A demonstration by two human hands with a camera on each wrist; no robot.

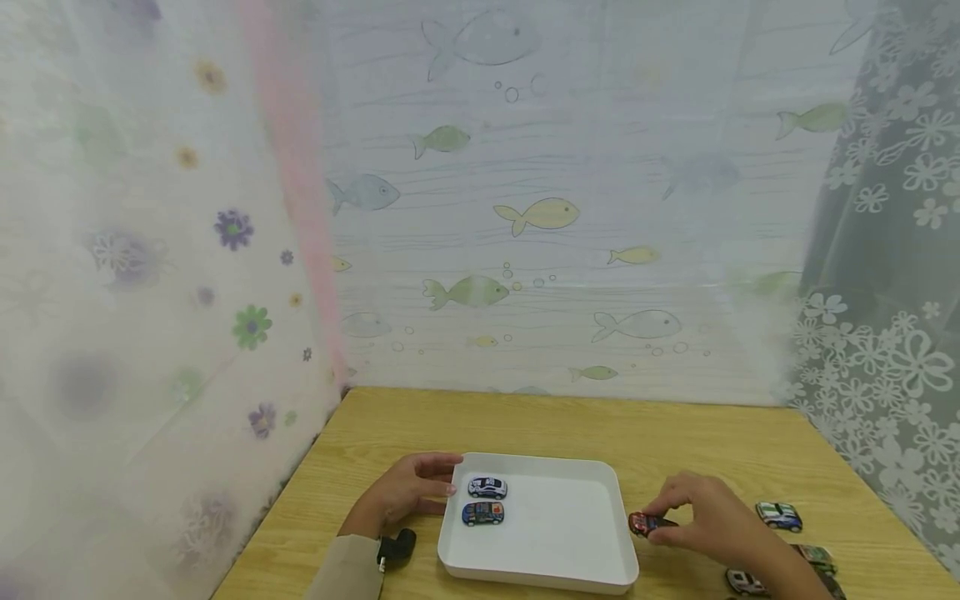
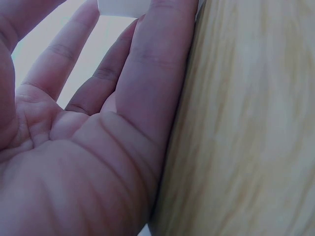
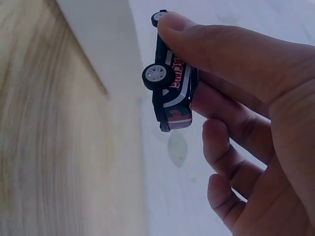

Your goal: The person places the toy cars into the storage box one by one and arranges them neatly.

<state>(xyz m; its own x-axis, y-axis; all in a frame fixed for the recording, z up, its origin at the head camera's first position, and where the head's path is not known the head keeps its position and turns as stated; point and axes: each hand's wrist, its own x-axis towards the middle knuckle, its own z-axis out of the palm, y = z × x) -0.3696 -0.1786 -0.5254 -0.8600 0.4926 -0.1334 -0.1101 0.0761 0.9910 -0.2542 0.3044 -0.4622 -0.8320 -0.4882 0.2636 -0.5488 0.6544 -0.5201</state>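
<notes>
On the wooden worktop sits a white tray with two toy cars inside near its left wall; the left hand rests flat, fingers straight, against that wall, while the right hand pinches a black toy car at the tray's right rim, fingers curled

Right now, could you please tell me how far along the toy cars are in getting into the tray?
Two cars already sit in the white tray. The right hand pinches a red-and-black car at the tray's right rim; the left hand touches its left edge. About four cars remain on the table.
</notes>
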